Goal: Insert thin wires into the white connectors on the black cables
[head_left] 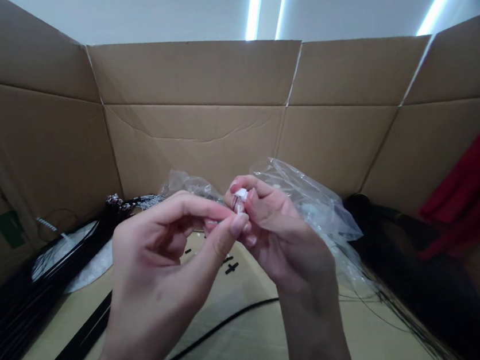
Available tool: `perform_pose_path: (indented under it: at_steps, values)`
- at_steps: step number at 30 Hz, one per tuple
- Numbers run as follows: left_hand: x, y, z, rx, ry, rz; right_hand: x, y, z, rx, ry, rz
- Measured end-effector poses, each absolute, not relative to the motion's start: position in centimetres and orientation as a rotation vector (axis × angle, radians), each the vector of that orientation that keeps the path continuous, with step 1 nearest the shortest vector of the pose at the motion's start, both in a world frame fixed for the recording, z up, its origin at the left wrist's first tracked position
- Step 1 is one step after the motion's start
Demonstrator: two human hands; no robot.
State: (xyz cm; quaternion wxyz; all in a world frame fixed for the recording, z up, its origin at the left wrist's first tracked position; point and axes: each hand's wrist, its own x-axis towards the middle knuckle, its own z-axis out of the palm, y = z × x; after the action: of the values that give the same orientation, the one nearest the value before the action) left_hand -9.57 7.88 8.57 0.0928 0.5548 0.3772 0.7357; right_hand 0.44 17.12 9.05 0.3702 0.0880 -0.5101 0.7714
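Both my hands meet near the middle of the head view, above the table. My right hand (pixel 277 222) is closed, with a small white connector (pixel 241 193) pinched between thumb and forefinger. Short thin wires (pixel 236 203) show just below the connector. My left hand (pixel 166 258) pinches them between thumb and index fingertip, touching the right fingers. The fingertips hide most of the wires. A black cable (pixel 213 328) runs across the table beneath my hands and passes out of sight behind my right wrist.
A thick bundle of black cables (pixel 75 256) with small ends lies at the left. Clear plastic bags (pixel 312 200) rest at the back. Small black pieces (pixel 231 268) are scattered on the table. Cardboard walls (pixel 198 121) surround the workplace; red cloth (pixel 473 176) hangs at right.
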Motion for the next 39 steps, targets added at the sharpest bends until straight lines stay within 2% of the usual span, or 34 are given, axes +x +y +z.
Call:
perform_pose_path:
  at_steps: [7,14,17,21,26,30,39]
  values:
    - [-9.3,7.7,8.2,1.875,1.36,2.273,0.4,16.8,9.3,0.153,-1.36,1.829]
    - [-8.4,8.6,7.3,2.056,1.867,2.52,-0.4,15.0,8.9,-0.108,-1.32,1.194]
    - [-8.3,8.8,7.2,1.99,1.78,2.596,-0.8,14.1,8.7,-0.138,-1.293,1.073]
    - [-8.7,9.0,7.4,1.897,1.405,2.556,-0.6,14.2,8.7,-0.056,-1.262,1.196]
    - [-10.1,8.8,8.3,1.825,1.022,2.179,0.0,14.8,9.3,0.002,-1.215,1.505]
    - [-11.2,9.1,8.8,1.742,0.766,1.972,0.1,14.9,9.6,0.061,-1.191,1.628]
    - [-11.7,9.8,8.5,1.757,0.711,2.054,-0.3,15.3,9.3,0.151,-1.241,1.6]
